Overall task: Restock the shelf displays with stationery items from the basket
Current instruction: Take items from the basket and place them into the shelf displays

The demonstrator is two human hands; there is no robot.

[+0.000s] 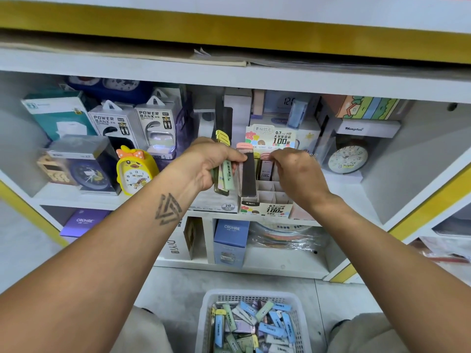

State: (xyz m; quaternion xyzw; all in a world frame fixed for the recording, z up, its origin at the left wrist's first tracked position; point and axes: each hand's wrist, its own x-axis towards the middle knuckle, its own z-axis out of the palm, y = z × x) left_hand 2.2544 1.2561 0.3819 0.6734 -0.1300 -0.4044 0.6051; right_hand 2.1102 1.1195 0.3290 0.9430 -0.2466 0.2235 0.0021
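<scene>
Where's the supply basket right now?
In the head view, the white basket sits on the floor at bottom centre, between the person's knees, below the shelf's divided display box, with lead cases inside.

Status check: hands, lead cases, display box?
Left hand grips several lead cases. Right hand pinches one at the display box. Basket still stocked. Nothing blocking.

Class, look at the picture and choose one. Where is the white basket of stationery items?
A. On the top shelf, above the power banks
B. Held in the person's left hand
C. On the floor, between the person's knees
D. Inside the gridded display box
C: the white basket sits low on the grey floor between the knees, while both hands work up at the gridded display box.
</scene>
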